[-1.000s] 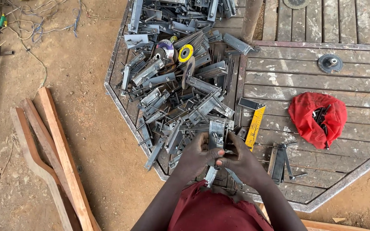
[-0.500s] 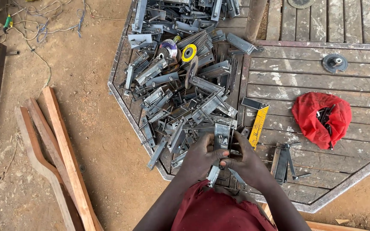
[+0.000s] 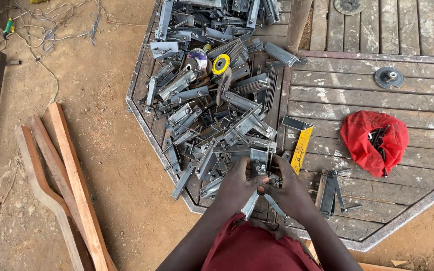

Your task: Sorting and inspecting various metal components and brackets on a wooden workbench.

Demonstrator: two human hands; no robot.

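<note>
Both hands meet at the near edge of the wooden worktop (image 3: pixel 377 95). Left hand (image 3: pixel 234 184) & right hand (image 3: pixel 291 191) are each closed on a small metal bracket assy (image 3: pixel 260 168) held between them, long axis upright-ish, slightly nearer the left. Scrap-metal pile (image 3: pixel 212 100) lies just beyond; yellow square (image 3: pixel 301 148) sits right.

Red cloth (image 3: pixel 372 140), yellow square (image 3: pixel 302 148)
</note>
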